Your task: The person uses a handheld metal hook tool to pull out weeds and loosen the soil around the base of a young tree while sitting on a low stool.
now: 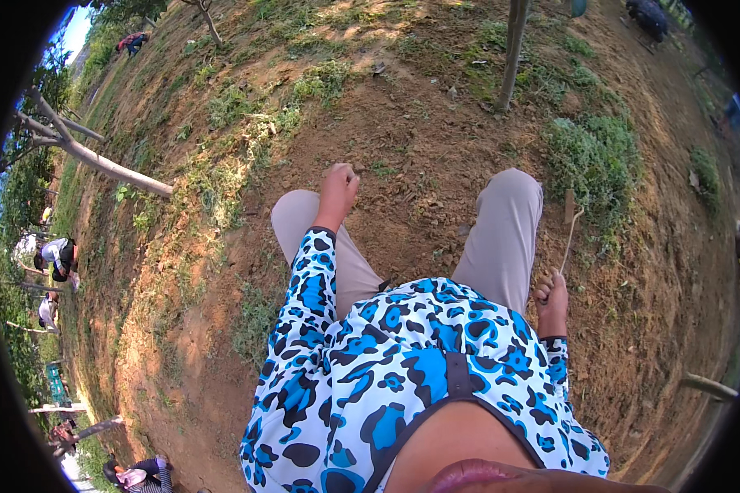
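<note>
My left hand [341, 185] is curled above my left knee, over bare brown soil; whether anything is inside its fingers cannot be told. Beside my right thigh, my right hand [550, 291] is closed around the end of a thin curved tool [571, 240] with a pale, narrow shaft. At the far end of the shaft is a flat brownish blade [569, 206], touching or just over the edge of a heap of green weeds [592, 163]. Loose crumbly soil [407, 203] lies between my bent knees, which are in light trousers.
A slim tree trunk [513, 58] rises ahead, and a leaning forked trunk [111, 167] stands at the left. Low weeds [228, 108] dot the slope. Several people crouch or bend farther off, one in a white top [55, 251]. A cut branch or trunk [709, 386] is at the right.
</note>
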`<state>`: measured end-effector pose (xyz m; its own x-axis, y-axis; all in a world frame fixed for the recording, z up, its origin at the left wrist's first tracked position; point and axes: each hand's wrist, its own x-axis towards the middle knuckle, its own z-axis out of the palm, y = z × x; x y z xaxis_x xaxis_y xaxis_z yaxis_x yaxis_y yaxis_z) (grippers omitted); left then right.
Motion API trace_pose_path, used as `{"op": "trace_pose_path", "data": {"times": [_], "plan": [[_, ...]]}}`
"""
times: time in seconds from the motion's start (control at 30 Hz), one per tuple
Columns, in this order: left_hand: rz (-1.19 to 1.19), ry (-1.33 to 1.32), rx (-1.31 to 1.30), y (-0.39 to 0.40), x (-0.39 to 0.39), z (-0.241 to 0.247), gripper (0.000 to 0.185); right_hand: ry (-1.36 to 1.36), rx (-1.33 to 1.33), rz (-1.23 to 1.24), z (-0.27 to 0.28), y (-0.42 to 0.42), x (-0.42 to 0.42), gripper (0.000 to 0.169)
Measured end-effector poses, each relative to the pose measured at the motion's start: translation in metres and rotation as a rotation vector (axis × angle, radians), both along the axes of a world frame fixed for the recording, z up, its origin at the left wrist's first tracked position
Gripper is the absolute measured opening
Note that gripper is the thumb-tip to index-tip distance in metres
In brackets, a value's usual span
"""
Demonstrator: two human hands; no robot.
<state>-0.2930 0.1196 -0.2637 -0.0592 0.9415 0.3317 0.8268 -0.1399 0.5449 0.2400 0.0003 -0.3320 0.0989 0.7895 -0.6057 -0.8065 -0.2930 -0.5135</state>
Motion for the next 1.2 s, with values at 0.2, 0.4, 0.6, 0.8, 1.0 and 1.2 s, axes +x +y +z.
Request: {"op": "trace_pose_path", "data": {"times": [0.2,0.4,0.6,0.8,1.0,1.2], "plan": [[-0.169,-0.025,-0.124,-0.035,0.088,-0.004,0.013,-0.261,0.231,0.083,0.112,0.035,-0.070,0.016],[-0.349,-0.337,-0.117,-0.032,0.131,0.036,0.032,-0.399,0.417,0.450,0.165,0.039,-0.133,0.025],[-0.394,-1.086,-0.606,-0.038,0.183,0.079,0.066,-0.849,0.835,0.543,0.116,0.052,-0.200,0.033],[-0.248,-1.474,-0.559,-0.032,0.169,0.034,0.033,-1.158,0.796,0.748,0.112,0.036,-0.220,0.040],[-0.113,-1.662,-0.383,-0.029,0.113,0.016,0.031,-1.114,0.771,0.934,0.126,0.033,-0.235,0.044],[0.102,-1.600,-0.244,-0.010,0.050,0.034,0.031,-1.196,0.691,1.059,0.080,0.065,-0.251,0.043]]}}
